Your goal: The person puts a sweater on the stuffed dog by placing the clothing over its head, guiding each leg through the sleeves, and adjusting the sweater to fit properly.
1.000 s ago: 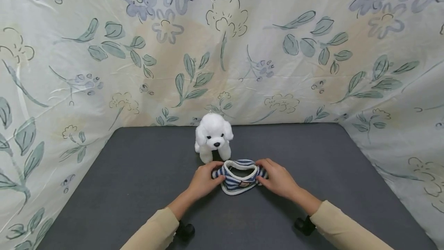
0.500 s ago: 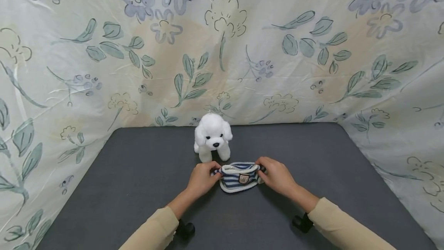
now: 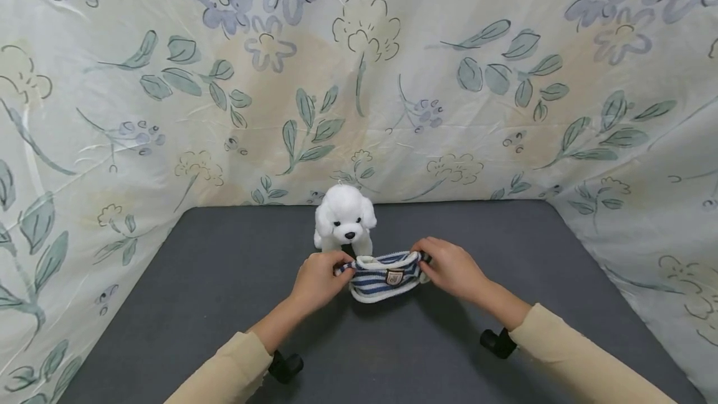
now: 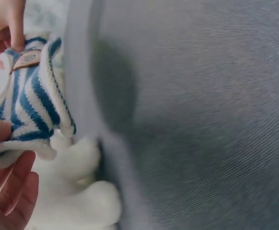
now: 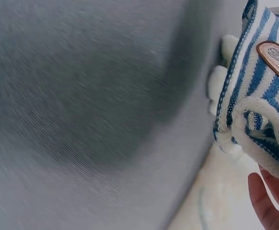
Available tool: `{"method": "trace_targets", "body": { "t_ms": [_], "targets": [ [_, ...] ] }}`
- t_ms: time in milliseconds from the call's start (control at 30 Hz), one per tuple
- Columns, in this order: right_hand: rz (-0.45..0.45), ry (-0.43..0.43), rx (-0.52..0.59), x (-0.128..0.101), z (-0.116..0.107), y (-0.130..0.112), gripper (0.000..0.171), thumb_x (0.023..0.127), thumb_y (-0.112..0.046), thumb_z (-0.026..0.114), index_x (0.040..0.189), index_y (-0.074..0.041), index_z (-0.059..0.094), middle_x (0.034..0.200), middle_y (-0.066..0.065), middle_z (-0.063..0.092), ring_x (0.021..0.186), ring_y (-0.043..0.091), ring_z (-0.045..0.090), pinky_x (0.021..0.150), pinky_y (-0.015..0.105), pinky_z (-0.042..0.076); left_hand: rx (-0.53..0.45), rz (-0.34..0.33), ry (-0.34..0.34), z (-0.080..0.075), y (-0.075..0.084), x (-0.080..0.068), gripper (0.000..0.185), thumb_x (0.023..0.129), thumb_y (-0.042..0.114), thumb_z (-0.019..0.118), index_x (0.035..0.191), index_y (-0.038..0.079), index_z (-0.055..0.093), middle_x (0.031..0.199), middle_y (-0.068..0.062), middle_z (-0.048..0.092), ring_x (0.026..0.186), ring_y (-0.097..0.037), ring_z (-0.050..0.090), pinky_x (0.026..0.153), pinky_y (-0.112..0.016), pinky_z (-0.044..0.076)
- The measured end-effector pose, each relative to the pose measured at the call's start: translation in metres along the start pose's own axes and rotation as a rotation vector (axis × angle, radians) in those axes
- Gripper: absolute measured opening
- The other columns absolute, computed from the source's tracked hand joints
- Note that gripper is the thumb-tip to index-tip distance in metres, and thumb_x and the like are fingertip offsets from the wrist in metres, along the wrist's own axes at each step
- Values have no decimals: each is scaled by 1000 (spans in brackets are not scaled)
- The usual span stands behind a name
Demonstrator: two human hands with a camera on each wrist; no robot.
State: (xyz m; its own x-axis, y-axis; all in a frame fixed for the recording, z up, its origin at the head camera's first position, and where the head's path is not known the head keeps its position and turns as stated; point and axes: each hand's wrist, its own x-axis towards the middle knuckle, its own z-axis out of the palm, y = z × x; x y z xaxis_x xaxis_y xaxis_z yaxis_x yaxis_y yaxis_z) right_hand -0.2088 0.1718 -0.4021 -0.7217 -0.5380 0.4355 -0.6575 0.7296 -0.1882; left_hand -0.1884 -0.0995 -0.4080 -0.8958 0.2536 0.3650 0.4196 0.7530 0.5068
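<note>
Left hand (image 3: 316,279): I am pinching the left edge of the striped sweater (image 3: 385,275) between thumb and curled fingers, pulling outward so its opening is being held wide.
Right hand (image 3: 451,270): I am pinching the opposite edge of the striped sweater the same way, balancing the pull from the other side.
Striped sweater: it is hanging stretched between my two hands, lifted off the table (image 3: 185,292), just in front of the plush dog (image 3: 344,220), nearly touching its forelegs, badge facing me.
Plush dog: it is standing upright, facing me, directly behind the striped sweater, so head and opening are lining up.
Table: it is carrying the plush dog near its far edge.
Floral curtain (image 3: 168,80): it is hanging behind the plush dog and closing off both sides.
</note>
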Motion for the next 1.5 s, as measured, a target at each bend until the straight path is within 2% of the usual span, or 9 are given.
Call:
{"method": "trace_targets", "body": {
  "t_ms": [133,400,600,800,967,1167,1333,1500],
  "targets": [
    [-29,2,4,10,-17,-3,22,79,-9,71,99,-14,62,94,-1,64,78,10,61,62,27,49,-10,16,9,-15,8,2,6,80,15,70,85,17,72,75,7,66,50,1,45,46,-18,38],
    [-84,27,-25,30,-52,-10,23,77,-9,73,97,-13,63,91,-1,64,75,9,59,61,27,48,2,57,35,-47,25,12,6,78,14,73,82,18,70,75,8,67,59,-2,49,54,-21,41],
    [-107,61,-54,48,-76,-16,25,77,-8,72,100,-11,65,92,2,64,75,12,60,62,29,49,0,125,87,-71,33,22,7,77,12,73,83,15,70,77,5,68,63,-5,54,58,-24,46],
    [-174,135,-56,67,-92,-19,24,78,-3,70,101,-9,65,92,4,64,77,16,61,62,30,49,8,166,157,-92,38,31,9,80,9,68,89,10,71,80,0,68,64,-9,57,60,-26,49],
    [-184,198,-39,82,-97,-21,24,78,-4,70,102,-7,64,89,5,62,77,18,60,63,32,48,9,162,224,-103,36,38,9,81,10,67,89,10,72,81,-2,70,64,-11,60,60,-28,50],
    [-134,227,-61,101,-96,-26,23,80,-5,69,101,-8,63,92,5,64,82,20,58,68,34,48,-6,128,272,-115,29,48,9,82,12,68,90,10,72,78,-3,69,64,-14,61,61,-31,51],
    [-93,271,-61,117,-90,-28,19,82,-8,67,100,-7,63,94,7,63,85,22,58,71,36,48,-50,89,336,-121,22,57,10,82,12,68,91,8,71,81,-6,70,67,-17,64,61,-33,53],
    [-59,306,-61,130,-84,-28,15,83,-11,67,98,-8,63,91,6,63,82,22,59,67,35,47,-96,61,403,-123,16,66,10,81,11,68,90,7,71,83,-8,70,68,-18,64,60,-31,51]
  ]
}}
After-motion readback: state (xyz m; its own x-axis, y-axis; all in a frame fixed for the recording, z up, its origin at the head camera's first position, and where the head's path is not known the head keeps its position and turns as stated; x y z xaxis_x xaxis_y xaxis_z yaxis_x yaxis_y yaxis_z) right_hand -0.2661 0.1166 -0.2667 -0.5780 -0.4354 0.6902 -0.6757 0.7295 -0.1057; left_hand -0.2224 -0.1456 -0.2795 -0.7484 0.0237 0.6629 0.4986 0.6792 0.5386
